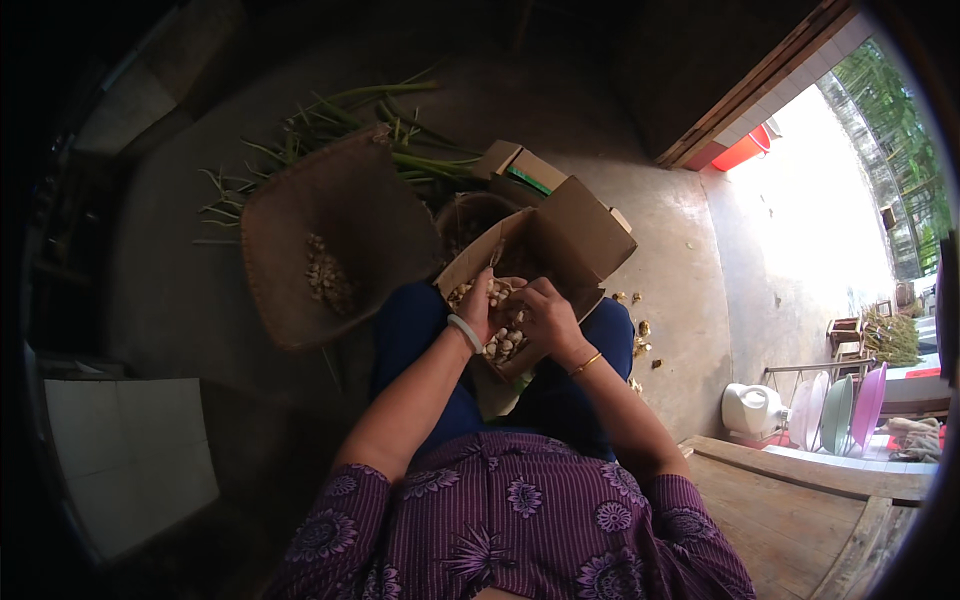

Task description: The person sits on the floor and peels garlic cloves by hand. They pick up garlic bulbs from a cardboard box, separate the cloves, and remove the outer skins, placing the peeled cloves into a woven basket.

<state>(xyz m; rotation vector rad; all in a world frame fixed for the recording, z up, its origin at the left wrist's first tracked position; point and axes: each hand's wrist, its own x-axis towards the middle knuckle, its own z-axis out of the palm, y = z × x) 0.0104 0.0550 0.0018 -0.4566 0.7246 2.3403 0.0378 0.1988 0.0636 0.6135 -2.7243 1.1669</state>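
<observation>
An open cardboard box [587, 229] rests between my knees with many garlic bulbs or cloves [506, 345] in it. Over the box, my left hand [478, 304], with a pale bangle at the wrist, is cupped around several pale garlic pieces [496, 292]. The fingers of my right hand [549, 315], which has a gold-coloured bracelet, meet at those pieces; what they pinch is too small to tell. To the left, a wide brown scoop-shaped basket [270, 225] holds a small heap of pale pieces [328, 277], perhaps garlic cloves.
Long green stalks [337, 112] lie on the floor behind the basket. A round container [469, 214] and another cardboard box [536, 169] stand beyond my box. Scattered scraps [643, 337] lie at right, near a white plastic jug [750, 407], basins [836, 412] and a wooden panel [780, 517].
</observation>
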